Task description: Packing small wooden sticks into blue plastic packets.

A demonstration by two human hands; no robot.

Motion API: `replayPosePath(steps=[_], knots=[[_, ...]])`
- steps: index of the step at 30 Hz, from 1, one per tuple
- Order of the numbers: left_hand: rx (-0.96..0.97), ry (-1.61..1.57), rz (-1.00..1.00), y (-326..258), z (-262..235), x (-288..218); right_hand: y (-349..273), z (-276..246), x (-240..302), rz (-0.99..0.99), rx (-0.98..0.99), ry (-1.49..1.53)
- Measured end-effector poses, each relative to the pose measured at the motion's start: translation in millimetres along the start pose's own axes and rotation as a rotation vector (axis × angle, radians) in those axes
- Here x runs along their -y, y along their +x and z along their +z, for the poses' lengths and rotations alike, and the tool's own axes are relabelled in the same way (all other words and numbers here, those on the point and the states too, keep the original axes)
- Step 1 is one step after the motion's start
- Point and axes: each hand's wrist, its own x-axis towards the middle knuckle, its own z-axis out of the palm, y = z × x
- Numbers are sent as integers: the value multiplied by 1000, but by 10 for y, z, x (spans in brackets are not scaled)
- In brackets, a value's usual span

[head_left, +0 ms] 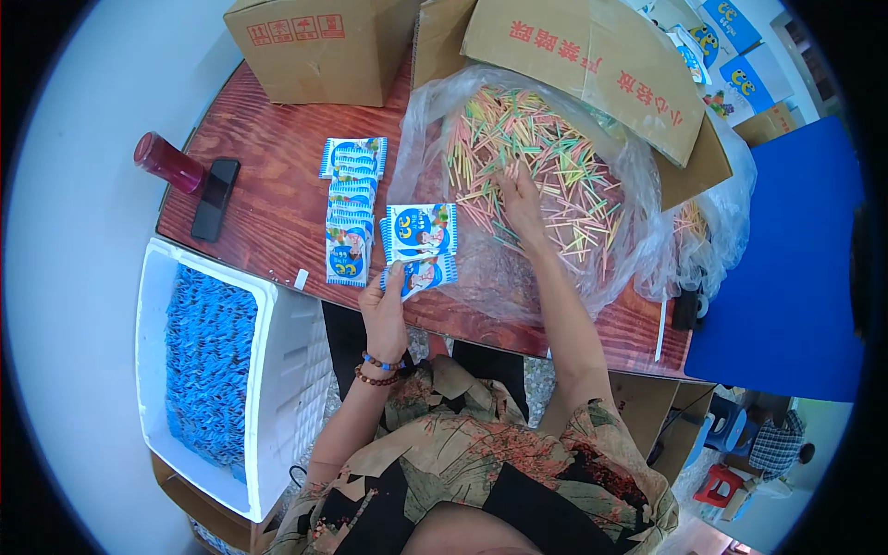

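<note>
My left hand (387, 305) grips a few small blue-and-white packets (421, 231) by their lower edge, above the front edge of the table. Beside them, to the left, lies an overlapping row of the same kind of packets (351, 199). My right hand (520, 199) reaches into a heap of thin pink, yellow and green sticks (573, 185). Its fingers are drawn together on some of the sticks, and the fingertips are partly hidden among them. The heap lies in a clear plastic bag (499, 291) spread open on the table.
Cardboard boxes (324, 55) stand along the back. A red-capped bottle (169, 162) and a black phone (216, 199) are at the left. A white foam box (268, 388) full of blue packets stands lower left. A blue panel (786, 268) borders the right side.
</note>
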Motion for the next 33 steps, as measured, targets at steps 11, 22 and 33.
replayPosePath(steps=[11, 22, 33], knots=[[8, -36, -11, -7, 49, 23, -127, -89, -200, -176, -12, -224], [33, -20, -32, -6, 102, 42, -102, -215, -151, -85, -84, 126], [72, -236, -46, 169, 469, 12, -646, 143, 1004, -143, -109, 1280]])
